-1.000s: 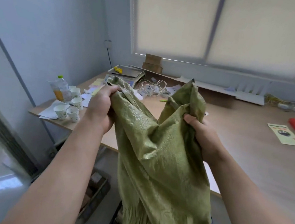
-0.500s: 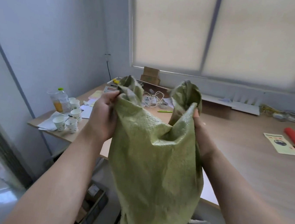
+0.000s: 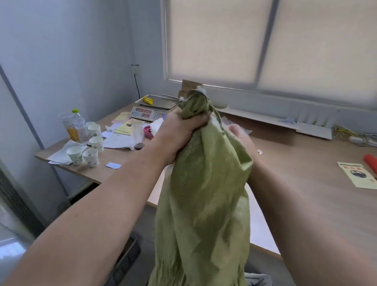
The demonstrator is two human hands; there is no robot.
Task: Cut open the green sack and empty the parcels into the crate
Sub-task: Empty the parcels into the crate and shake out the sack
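The left hand (image 3: 181,132) is clenched tight round the bunched end of the limp green woven plastic sack (image 3: 204,205) — held high beside the wooden desk (image 3: 307,180), likely so parcels slide out below — the right hand (image 3: 240,137) behind it, its hold unclear.

Office or parcel-handling back room: wooden bench (image 3: 306,191) under blinded windows (image 3: 276,40), digital weighing scale (image 3: 150,112), paper cups (image 3: 87,152), scattered papers (image 3: 117,140), leaflet (image 3: 359,175).
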